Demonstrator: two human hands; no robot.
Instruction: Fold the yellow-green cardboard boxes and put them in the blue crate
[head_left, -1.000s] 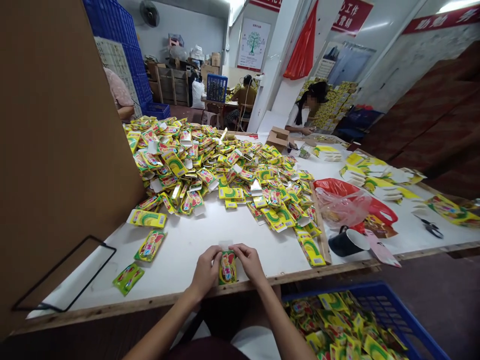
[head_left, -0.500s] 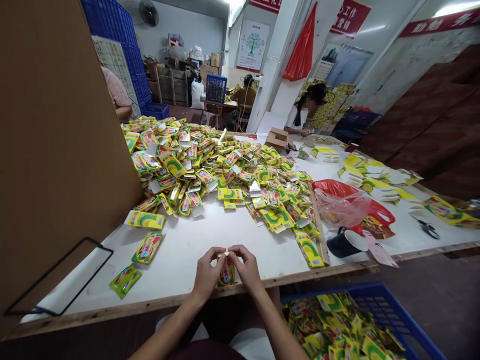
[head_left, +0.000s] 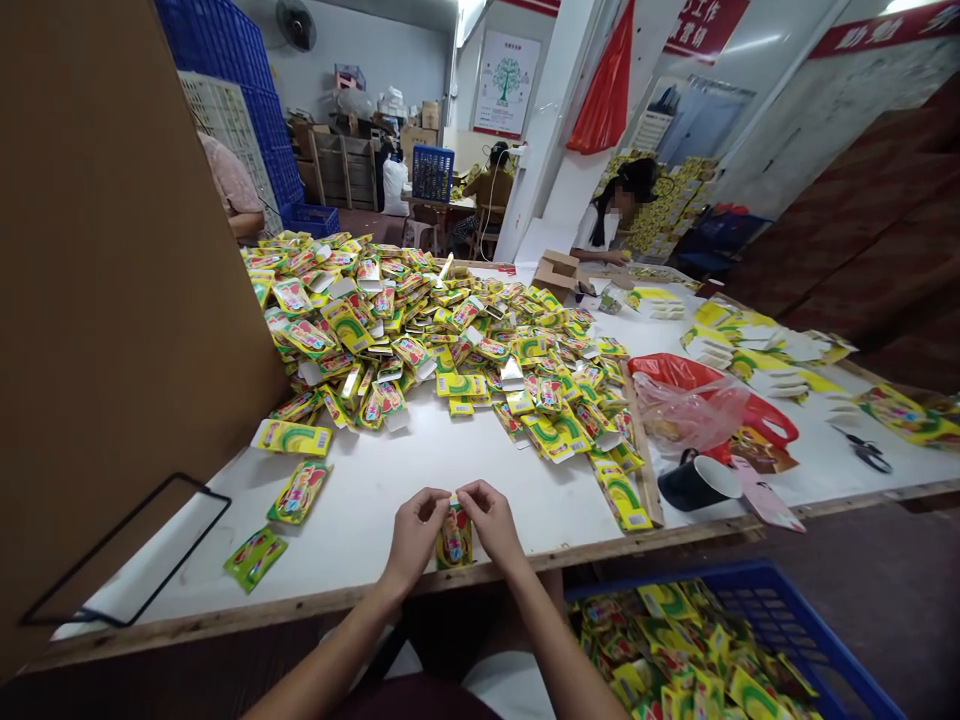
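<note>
A small yellow and green printed carton stands at the table's front edge, its picture side facing me. My left hand pinches its top left corner, and my right hand pinches the top right. Both hands are closed, with fingertips close together at the carton's upper end. What the fingertips do to the top flap is partly hidden. Farther back lies a big heap of similar cartons, many with white flaps standing open. To the left lie a single carton and a green sachet.
A blue crate full of packets stands below the table at right. A dark mug, a red plastic bag, a pink card and scissors lie on the right. A tall cardboard box blocks the left. Co-workers sit farther back.
My fingers have shifted slightly up and apart at the carton's top, so more of its printed face shows. The view has turned slightly; the heap looks the same.
</note>
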